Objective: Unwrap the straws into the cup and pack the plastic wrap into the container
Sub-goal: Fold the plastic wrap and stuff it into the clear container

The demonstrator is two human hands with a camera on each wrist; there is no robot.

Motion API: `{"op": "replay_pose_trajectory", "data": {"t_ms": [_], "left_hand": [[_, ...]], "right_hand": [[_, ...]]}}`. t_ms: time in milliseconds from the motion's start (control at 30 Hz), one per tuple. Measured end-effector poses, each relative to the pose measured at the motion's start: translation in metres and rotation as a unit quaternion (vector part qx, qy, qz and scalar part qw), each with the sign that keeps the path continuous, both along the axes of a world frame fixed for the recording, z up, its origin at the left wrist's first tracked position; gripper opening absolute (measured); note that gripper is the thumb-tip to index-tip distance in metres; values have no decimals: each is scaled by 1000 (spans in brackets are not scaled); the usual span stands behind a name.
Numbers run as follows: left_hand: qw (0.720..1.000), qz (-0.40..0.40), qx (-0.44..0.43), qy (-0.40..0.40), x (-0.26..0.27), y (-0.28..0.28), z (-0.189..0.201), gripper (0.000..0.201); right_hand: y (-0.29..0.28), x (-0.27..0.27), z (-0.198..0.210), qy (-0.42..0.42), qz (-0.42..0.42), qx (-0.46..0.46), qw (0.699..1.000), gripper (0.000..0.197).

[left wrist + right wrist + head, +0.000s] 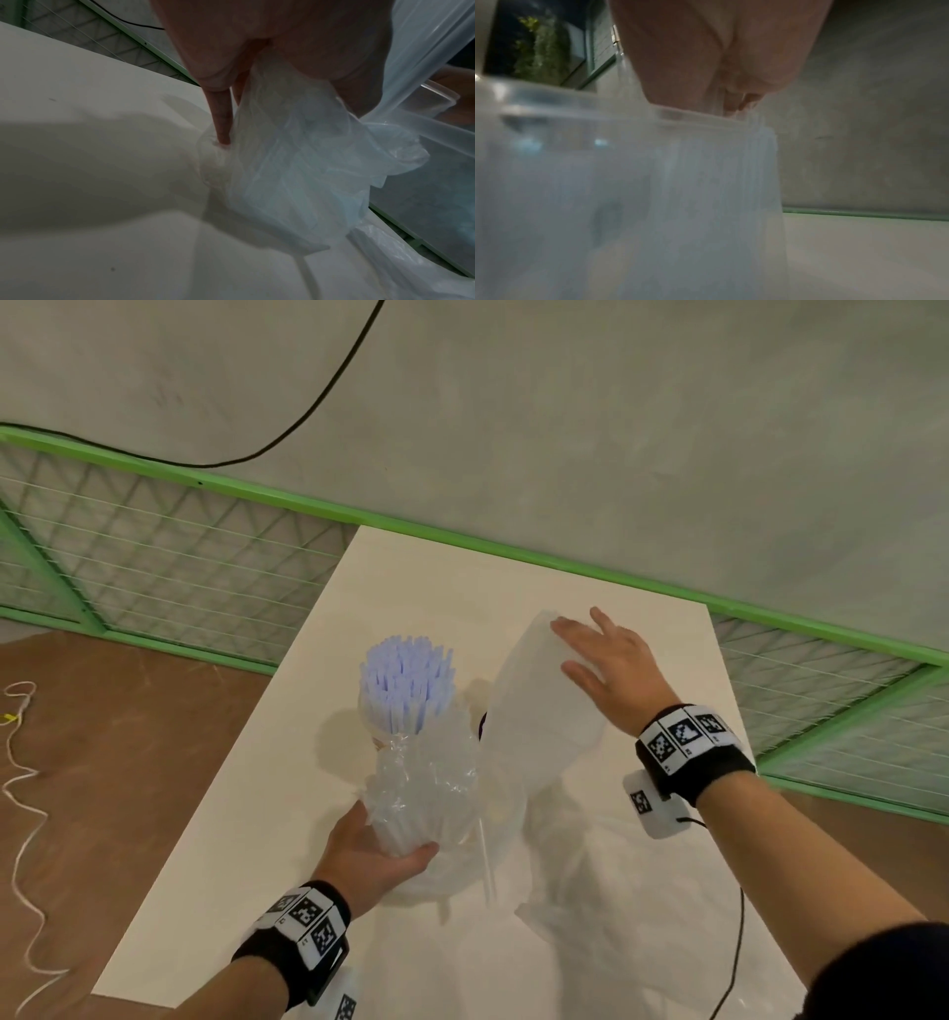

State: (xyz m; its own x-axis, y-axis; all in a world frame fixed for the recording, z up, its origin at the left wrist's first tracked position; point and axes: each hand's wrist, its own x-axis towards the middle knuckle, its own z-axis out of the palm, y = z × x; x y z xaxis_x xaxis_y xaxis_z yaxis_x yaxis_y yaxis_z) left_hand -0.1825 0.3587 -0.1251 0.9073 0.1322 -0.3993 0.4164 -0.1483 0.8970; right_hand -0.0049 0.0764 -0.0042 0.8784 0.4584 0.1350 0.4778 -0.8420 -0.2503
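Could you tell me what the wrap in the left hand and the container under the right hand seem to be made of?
The crinkled clear wrap in the left hand looks like thin glossy plastic film: it creases, glints and shows through. The frosted translucent container under the right hand looks like stiffer matte plastic, probably moulded, keeping flat walls and a rim.

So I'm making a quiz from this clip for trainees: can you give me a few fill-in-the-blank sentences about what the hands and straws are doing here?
1. The left hand grips the crumpled plastic ____.
2. The bare straws stand upright in the ____.
3. The right hand rests on the translucent ____, fingers straight.
4. One loose straw lies on the ____.

Missing words: wrap; cup; container; table
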Motion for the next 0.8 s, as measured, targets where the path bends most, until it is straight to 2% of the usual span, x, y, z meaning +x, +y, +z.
{"op": "replay_pose_trajectory", "data": {"t_ms": [100, 233, 300, 367, 433, 500, 533, 600, 667, 800], "left_hand": [[1000, 6, -13, 2, 0, -1, -1, 66], [1000, 6, -13, -1, 0, -1, 0, 66], [1000, 5, -9, -2, -1, 1, 0, 68], [1000, -4, 12, -2, -1, 3, -4, 75], [999, -13, 29, 6, 0, 5, -6, 78], [999, -14, 27, 10, 0, 6, -8, 72], [999, -13, 30, 9, 1, 6, -9, 69], [999, -14, 37, 6, 1, 5, -10, 66], [999, -7, 39, 0, 1, 4, -10, 66], [999, -11, 43, -18, 1, 3, -6, 64]], "right_hand": [[0, -1, -1, 24, 5, -137, 990, 54], [1, -3, 8, 19, 10, -215, 976, 73], [5, -3, 9, 24, 13, -240, 970, 74], [12, -8, 18, -7, 9, -201, 980, 68], [21, -21, 35, -82, 18, -75, 994, 52], [31, -44, 47, -151, 77, 44, 984, 34], [35, -58, 46, -170, 126, 74, 975, 33], [41, -92, 29, -170, 223, 75, 957, 38], [42, -120, -2, -143, 290, 30, 946, 43], [41, -144, -66, -92, 283, -81, 951, 41]]}}
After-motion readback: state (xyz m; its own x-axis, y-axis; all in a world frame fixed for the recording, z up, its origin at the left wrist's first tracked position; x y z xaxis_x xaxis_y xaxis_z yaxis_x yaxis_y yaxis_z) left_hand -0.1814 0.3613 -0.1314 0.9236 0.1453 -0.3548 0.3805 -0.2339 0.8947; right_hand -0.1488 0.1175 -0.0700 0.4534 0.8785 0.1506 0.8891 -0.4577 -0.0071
